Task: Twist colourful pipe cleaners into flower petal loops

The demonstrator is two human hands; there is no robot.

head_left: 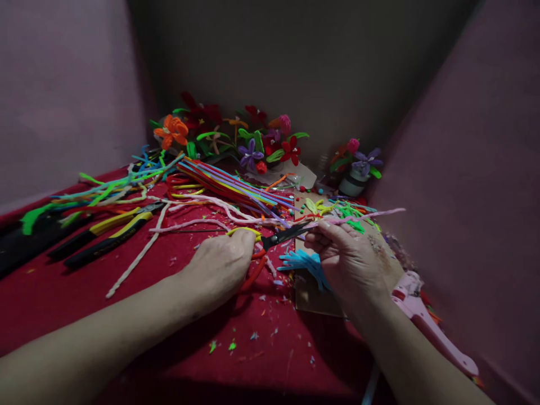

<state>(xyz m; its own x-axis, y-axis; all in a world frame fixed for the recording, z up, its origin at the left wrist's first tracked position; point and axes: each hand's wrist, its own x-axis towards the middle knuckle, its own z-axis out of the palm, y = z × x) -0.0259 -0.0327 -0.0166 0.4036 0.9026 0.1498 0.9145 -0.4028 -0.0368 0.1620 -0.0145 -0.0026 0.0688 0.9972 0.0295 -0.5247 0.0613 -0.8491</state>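
My left hand (pixel 225 261) is closed round the yellow and red handles of a pair of scissors (pixel 272 241). Their dark blades point right, toward my other hand. In my right hand (pixel 348 256) a pink pipe cleaner (pixel 375 215) is pinched between thumb and fingers, its free end reaching out to the right. The blade tips lie right beside the pinched part; whether they touch it I cannot tell. Below my right hand is a bundle of light blue pipe cleaner pieces (pixel 306 263), partly hidden by it.
Yellow and black pliers (pixel 113 239) lie left among loose pipe cleaners. A colourful pipe cleaner bundle (pixel 236 183) lies behind the scissors, with pipe cleaner flowers (pixel 251 154) at the back. A cardboard sheet (pixel 314 298) is under my right hand. A pink tool (pixel 434 323) lies right.
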